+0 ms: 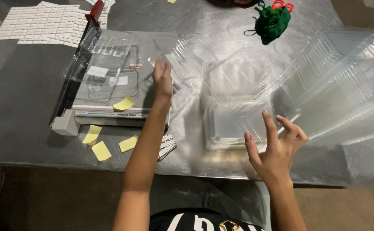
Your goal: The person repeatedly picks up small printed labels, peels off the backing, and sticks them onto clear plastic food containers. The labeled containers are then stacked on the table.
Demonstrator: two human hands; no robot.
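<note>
Your left hand (163, 79) lies flat on the paper cutter (110, 85). Your right hand (276, 149) hovers, fingers spread, by the clear box (234, 124).

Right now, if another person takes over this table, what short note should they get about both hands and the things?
Left hand: flat on the paper trimmer bed, holding nothing clearly visible.
Right hand: open, fingers spread, hovering at the table edge just beside the open clear clamshell container; no grip on it.
Stack of clear containers lies to the right.
Another clear container sits on the trimmer.
Yellow slips lie by the trimmer; label sheets at far left.
The open clamshell looks empty and is not closed.
</note>
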